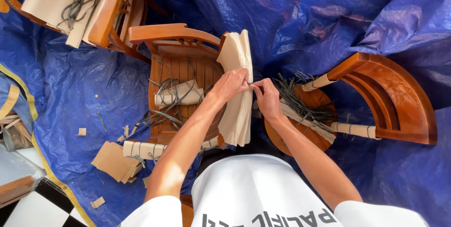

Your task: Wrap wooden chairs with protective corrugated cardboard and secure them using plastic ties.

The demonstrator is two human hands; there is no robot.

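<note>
Tan cardboard wrapping [237, 109] between left hand [230, 84] and right hand [267, 98]

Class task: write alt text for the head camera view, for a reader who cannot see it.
Seen from above, a person's left hand and right hand work at thin cord on a cardboard wrapping around a wooden chair. A second chair lies at right on a blue tarpaulin strewn with cardboard scraps.

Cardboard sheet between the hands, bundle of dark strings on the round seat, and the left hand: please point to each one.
cardboard sheet [236, 114]: head view, on its lower flat face.
bundle of dark strings [300, 99]: head view, on the middle strands.
left hand [230, 85]: head view, on the back of the hand.
</note>
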